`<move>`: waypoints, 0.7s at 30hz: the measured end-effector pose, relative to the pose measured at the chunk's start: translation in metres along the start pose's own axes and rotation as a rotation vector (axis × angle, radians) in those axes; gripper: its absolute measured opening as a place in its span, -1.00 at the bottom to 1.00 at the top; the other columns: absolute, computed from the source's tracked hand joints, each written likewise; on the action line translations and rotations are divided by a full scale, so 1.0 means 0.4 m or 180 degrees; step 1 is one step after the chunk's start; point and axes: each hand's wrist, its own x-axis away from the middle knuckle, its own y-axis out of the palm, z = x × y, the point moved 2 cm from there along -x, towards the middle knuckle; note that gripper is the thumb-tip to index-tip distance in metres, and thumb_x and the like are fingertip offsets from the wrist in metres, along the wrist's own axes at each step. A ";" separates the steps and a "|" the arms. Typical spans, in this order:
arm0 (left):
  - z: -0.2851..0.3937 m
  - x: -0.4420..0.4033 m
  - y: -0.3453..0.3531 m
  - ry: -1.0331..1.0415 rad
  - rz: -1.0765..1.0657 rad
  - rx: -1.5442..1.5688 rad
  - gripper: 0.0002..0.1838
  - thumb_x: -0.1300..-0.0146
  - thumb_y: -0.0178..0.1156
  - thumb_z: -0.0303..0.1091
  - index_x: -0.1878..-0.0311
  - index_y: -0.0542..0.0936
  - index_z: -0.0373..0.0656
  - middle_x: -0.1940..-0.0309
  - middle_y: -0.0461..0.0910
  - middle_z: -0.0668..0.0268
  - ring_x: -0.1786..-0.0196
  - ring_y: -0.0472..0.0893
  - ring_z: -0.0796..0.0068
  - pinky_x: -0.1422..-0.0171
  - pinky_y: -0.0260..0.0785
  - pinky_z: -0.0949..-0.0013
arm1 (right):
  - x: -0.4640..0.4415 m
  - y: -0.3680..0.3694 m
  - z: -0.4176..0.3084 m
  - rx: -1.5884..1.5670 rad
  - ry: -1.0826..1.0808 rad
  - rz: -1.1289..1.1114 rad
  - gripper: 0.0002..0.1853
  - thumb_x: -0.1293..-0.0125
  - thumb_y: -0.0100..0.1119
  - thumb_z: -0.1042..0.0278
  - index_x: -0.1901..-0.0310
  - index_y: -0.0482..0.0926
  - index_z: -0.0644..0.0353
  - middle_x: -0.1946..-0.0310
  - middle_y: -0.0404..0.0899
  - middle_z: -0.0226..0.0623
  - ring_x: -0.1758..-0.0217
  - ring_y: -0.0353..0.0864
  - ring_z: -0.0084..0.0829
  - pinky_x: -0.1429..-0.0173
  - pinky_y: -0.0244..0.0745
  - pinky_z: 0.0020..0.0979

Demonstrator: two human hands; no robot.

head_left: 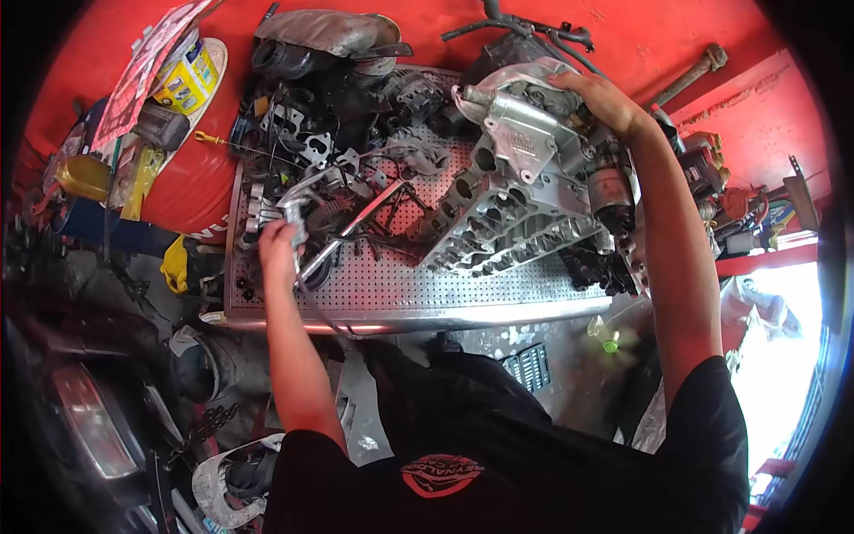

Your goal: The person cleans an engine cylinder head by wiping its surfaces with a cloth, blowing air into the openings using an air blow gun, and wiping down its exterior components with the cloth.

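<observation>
Silver-grey metal forms the big engine part (525, 147), which seems to sit at a tilt on the perforated table (382, 287) beneath it. On its far upper side rests the person's right hand (608, 100); its hold is partly hidden, so one cannot tell whether it grips or only steadies. To the left of the engine part, the left hand (278, 247) is closed around a grey metal tool (294, 218), from which a dark hose (318, 310) seems to hang. Between this tool and the engine part lies a long metal bar (356, 229). The main risk, probably, is that the engine part tips or slides, if the right hand presses unevenly or lets go. Also, the hose could catch on the bar and drag it, if the left hand pulls the tool too quickly toward the engine part.
</observation>
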 end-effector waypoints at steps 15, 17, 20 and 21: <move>0.464 0.948 0.059 0.0706 -0.1626 -0.0563 -0.44 -0.23 0.35 -0.21 -0.18 0.47 -0.38 0.11 0.61 0.06 0.43 0.57 0.52 0.32 0.40 0.52 | -0.006 0.006 -0.020 -0.0065 0.0200 0.0051 -0.53 -0.18 0.00 0.24 -0.10 0.55 0.25 0.10 0.62 -0.20 0.05 0.54 -0.34 -0.11 0.40 -0.34; 0.469 0.972 0.097 0.0467 -0.1577 -0.0651 -0.41 -0.22 0.36 -0.17 -0.19 0.47 -0.39 0.13 0.61 0.06 0.49 0.55 0.55 0.37 0.39 0.52 | -0.014 0.011 -0.007 -0.0237 0.0044 0.0008 -0.48 -0.14 0.04 0.25 -0.16 0.54 0.21 0.15 0.62 -0.26 0.13 0.54 -0.42 -0.03 0.42 -0.38; 0.496 0.968 0.151 0.0259 -0.1449 -0.0677 -0.42 -0.28 0.31 -0.14 -0.21 0.46 -0.39 0.18 0.61 0.08 0.55 0.49 0.63 0.42 0.36 0.54 | -0.003 0.019 -0.029 -0.0317 0.0090 -0.0150 -0.45 -0.12 0.04 0.28 -0.21 0.52 0.17 0.14 0.62 -0.30 0.16 0.53 -0.46 0.00 0.43 -0.39; 0.515 0.964 0.169 0.0133 -0.1394 -0.0759 -0.49 -0.29 0.30 -0.22 -0.17 0.48 -0.37 0.19 0.62 0.18 0.53 0.48 0.67 0.42 0.36 0.56 | -0.004 0.024 -0.027 -0.0505 0.0138 -0.0239 -0.43 -0.12 0.05 0.29 -0.24 0.52 0.11 0.16 0.63 -0.33 0.20 0.52 -0.49 0.05 0.43 -0.39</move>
